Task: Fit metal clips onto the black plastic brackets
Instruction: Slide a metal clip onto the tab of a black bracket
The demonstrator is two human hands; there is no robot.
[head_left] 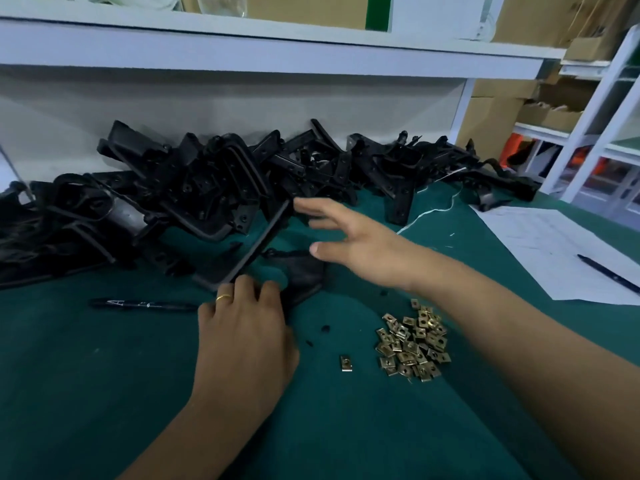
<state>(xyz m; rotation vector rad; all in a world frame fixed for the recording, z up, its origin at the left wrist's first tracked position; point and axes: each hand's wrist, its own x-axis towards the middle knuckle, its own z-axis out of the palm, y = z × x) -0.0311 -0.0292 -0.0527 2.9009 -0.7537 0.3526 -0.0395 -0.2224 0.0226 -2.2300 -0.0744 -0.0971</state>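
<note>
A black plastic bracket (pixel 263 244) lies on the green table in front of the heap, one long arm slanting up toward the pile. My left hand (pixel 246 327) rests on its near end, fingers curled over the edge; the grip itself is hidden. My right hand (pixel 349 244) hovers with fingers spread just above the bracket's far end, holding nothing. A pile of brass-coloured metal clips (pixel 414 344) sits at the right, under my right forearm. One single clip (pixel 345 363) lies apart to its left.
A large heap of black brackets (pixel 207 188) runs along the back wall. A black pen (pixel 142 304) lies left of my left hand. A paper sheet (pixel 554 251) with another pen (pixel 609 273) sits at the right. White string (pixel 433 211) trails near the heap.
</note>
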